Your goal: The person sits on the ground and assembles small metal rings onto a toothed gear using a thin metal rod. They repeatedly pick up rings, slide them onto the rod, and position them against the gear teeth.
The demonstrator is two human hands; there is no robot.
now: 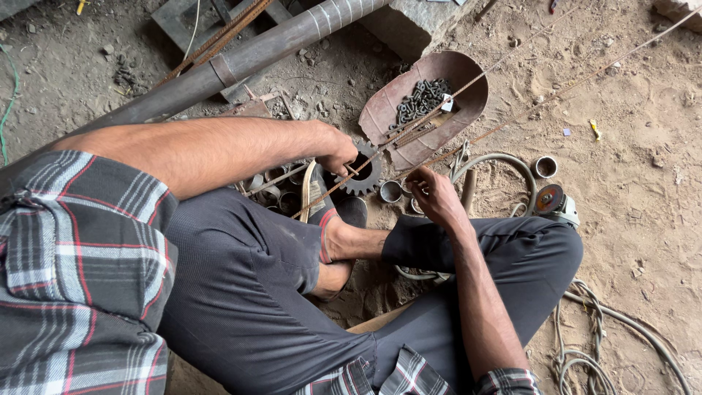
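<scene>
While the person sits cross-legged on a dirt floor [629,212], seen from above, the left hand [338,152] rests on a toothed gear wheel [363,174], fingers curled and pinching a thin rusty rod [409,132] that crosses it. The right hand [433,193] is closed around the same rod, just beside short metal rings [390,192] lying on the ground. A rusty curved pan [468,91] holding dark chain links lies beyond the gear. An angle grinder [552,201] lies to the right, its cable coiled toward the lower right corner. A long steel pipe [241,62] runs toward the upper edge. Nothing looks joined or cut yet; the work seems early.
</scene>
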